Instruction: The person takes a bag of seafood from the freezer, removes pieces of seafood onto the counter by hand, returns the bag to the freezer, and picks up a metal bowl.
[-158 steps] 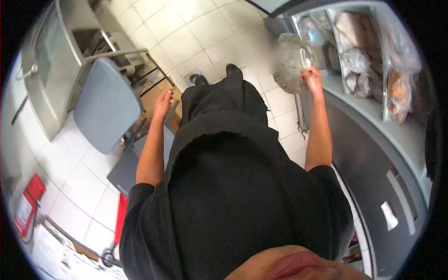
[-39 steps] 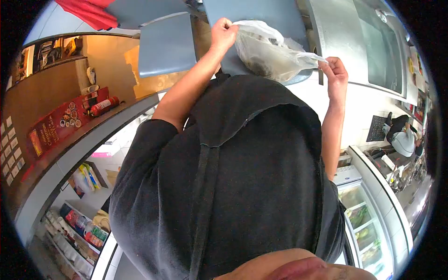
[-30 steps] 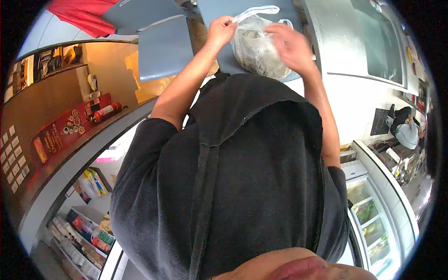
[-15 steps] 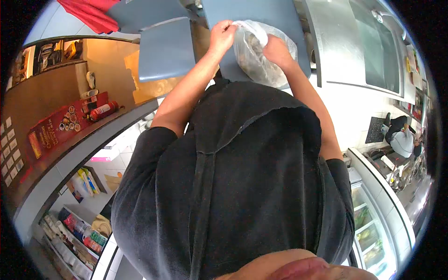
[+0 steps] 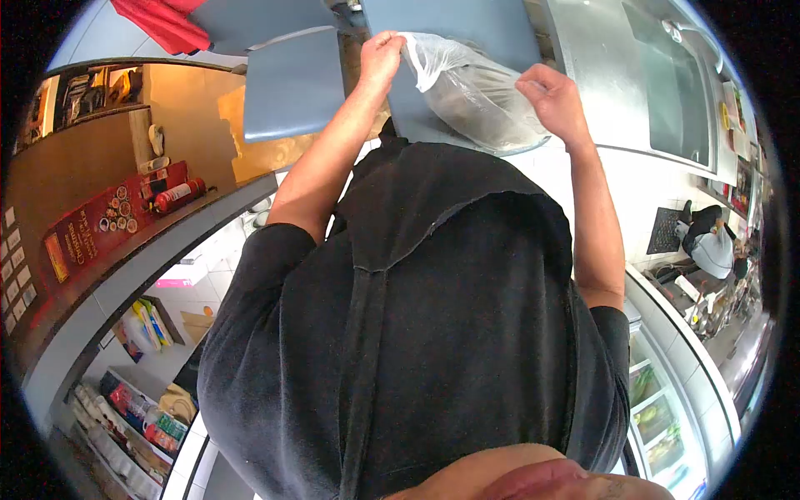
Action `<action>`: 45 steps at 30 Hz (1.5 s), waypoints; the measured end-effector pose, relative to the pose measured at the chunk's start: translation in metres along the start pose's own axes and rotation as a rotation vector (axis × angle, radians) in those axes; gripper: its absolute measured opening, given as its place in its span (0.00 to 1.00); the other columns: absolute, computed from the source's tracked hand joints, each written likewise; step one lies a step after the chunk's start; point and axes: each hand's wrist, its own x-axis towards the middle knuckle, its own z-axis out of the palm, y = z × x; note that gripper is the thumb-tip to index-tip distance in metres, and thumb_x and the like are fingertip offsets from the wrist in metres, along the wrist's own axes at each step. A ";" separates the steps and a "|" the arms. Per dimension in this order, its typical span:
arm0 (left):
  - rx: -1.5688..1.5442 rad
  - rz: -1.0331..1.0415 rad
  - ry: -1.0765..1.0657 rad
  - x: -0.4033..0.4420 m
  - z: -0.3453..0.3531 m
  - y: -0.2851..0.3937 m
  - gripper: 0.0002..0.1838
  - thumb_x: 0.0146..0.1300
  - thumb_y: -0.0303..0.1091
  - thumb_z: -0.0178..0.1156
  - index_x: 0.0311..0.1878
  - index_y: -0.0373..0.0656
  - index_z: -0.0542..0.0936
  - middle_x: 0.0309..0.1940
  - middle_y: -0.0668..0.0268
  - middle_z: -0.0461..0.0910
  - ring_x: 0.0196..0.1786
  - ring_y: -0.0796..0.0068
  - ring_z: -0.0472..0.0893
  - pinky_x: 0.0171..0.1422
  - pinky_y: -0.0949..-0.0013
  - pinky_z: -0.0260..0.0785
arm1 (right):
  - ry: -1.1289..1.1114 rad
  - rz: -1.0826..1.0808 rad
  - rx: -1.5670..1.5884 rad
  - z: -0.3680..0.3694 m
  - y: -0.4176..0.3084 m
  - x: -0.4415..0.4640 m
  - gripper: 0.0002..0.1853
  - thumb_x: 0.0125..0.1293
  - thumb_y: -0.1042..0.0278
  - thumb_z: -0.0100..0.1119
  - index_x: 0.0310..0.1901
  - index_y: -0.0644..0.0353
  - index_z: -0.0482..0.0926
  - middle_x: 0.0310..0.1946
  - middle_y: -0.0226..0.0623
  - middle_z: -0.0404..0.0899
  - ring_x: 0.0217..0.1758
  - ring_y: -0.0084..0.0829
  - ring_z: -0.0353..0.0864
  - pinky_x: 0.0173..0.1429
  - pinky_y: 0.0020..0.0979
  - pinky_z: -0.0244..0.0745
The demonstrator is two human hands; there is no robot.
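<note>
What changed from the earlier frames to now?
Bag: held by the right hand in the first frame; now it's over the chair, its mouth gripped by the left hand. Since the last frame, the right hand moved right, from the bag's mouth to its right side; can't tell if it pinches the plastic. Unchanged since then: left hand's grip, chair.

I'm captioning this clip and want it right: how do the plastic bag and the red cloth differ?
The plastic bag is whitish and see-through; the red cloth looks opaque. The bag is held between the left hand and right hand, while neither touches the cloth. The bag lies within the picture; the cloth is cut off at the top. Both are creased.
</note>
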 end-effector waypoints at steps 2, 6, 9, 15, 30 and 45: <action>-0.015 0.004 0.018 -0.004 0.003 0.007 0.08 0.60 0.31 0.56 0.38 0.40 0.82 0.31 0.71 0.81 0.35 0.79 0.78 0.38 0.71 0.70 | 0.110 -0.049 0.066 -0.007 -0.014 -0.009 0.07 0.61 0.69 0.61 0.33 0.64 0.78 0.27 0.35 0.80 0.34 0.24 0.76 0.41 0.27 0.72; 0.008 -0.030 0.019 -0.004 -0.004 0.000 0.08 0.60 0.31 0.56 0.39 0.40 0.82 0.30 0.71 0.81 0.36 0.79 0.78 0.38 0.72 0.70 | 0.054 0.081 0.093 -0.013 -0.016 -0.041 0.07 0.61 0.70 0.61 0.33 0.65 0.78 0.27 0.35 0.79 0.31 0.25 0.76 0.39 0.27 0.72; 0.250 0.123 -0.029 -0.006 -0.004 -0.013 0.10 0.58 0.29 0.59 0.42 0.40 0.82 0.34 0.68 0.81 0.37 0.78 0.79 0.40 0.72 0.71 | -0.190 0.073 0.057 0.004 -0.003 -0.051 0.07 0.61 0.70 0.61 0.33 0.65 0.78 0.26 0.36 0.78 0.30 0.25 0.75 0.37 0.27 0.71; 0.632 0.634 -0.154 -0.023 0.022 0.005 0.17 0.54 0.30 0.62 0.49 0.47 0.80 0.46 0.60 0.77 0.37 0.64 0.80 0.43 0.66 0.75 | -0.040 -0.034 0.074 0.026 -0.016 -0.023 0.07 0.62 0.68 0.57 0.34 0.62 0.80 0.31 0.44 0.81 0.34 0.39 0.81 0.40 0.33 0.74; 0.393 0.474 -0.182 0.000 0.020 -0.014 0.12 0.58 0.35 0.65 0.45 0.43 0.82 0.37 0.67 0.80 0.39 0.75 0.78 0.42 0.72 0.72 | -0.005 0.198 0.054 -0.036 -0.068 0.013 0.12 0.61 0.62 0.60 0.42 0.60 0.80 0.28 0.26 0.77 0.30 0.17 0.71 0.32 0.23 0.66; 0.139 0.365 -0.288 -0.053 0.044 0.030 0.09 0.61 0.30 0.59 0.45 0.40 0.80 0.34 0.70 0.83 0.37 0.79 0.78 0.45 0.72 0.71 | 0.097 -0.111 0.125 0.005 -0.050 0.029 0.18 0.60 0.64 0.62 0.51 0.60 0.78 0.51 0.35 0.80 0.49 0.30 0.79 0.50 0.31 0.73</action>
